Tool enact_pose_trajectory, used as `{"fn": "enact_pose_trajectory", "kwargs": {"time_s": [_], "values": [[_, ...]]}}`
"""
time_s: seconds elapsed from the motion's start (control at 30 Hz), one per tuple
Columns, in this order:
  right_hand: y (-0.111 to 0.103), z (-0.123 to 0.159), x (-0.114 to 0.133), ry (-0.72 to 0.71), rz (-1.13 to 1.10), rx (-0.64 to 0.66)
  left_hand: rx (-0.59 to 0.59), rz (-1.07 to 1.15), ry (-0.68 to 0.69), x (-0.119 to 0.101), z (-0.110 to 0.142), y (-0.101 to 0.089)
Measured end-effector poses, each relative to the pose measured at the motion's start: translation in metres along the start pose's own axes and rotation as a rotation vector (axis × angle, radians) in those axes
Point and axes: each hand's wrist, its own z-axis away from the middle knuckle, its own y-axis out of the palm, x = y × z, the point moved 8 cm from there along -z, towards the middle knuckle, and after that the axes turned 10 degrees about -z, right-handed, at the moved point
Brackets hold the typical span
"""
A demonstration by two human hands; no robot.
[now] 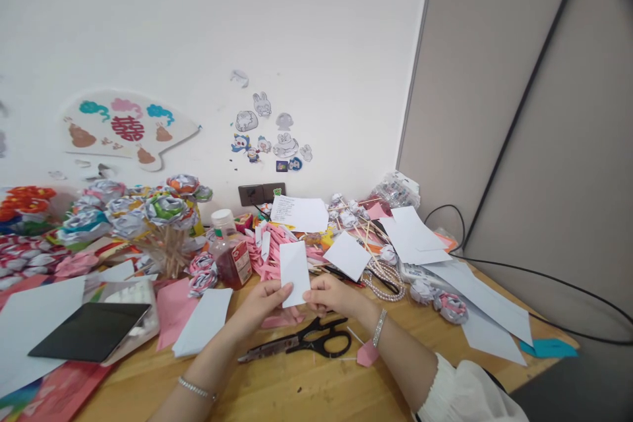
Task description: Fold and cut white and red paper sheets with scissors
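Observation:
A small white paper rectangle [294,270] is held upright over the table, between my two hands. My left hand [264,300] pinches its lower left edge with the thumb in front. At the lower right edge, my right hand [333,295] grips it, fingers closed. Black-handled scissors [316,339] lie on the wood just below the hands, blades toward the left. Behind the paper is a heap of pink folded paper strips [267,247]. A white paper square [347,256] rests to the right of it.
A stack of white paper [202,321], a black tablet-like panel [91,330] and a bottle of red liquid [231,260] stand or lie left. Paper roses on sticks [171,211] rise behind them. Pearl strings [384,280] and white sheets [415,237] lie right on the wooden table [277,392].

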Motion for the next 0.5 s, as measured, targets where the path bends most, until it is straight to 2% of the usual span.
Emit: {"fn": "enact_pose_trajectory", "kwargs": {"time_s": [0.2, 0.5], "values": [[0.008, 0.001, -0.006, 0.081, -0.039, 0.06, -0.059, 0.132, 0.022, 0.003, -0.004, -0.007], [0.017, 0.001, -0.014, 0.174, -0.011, 0.132, -0.298, 0.075, 0.062, 0.004, -0.005, -0.029]]}}
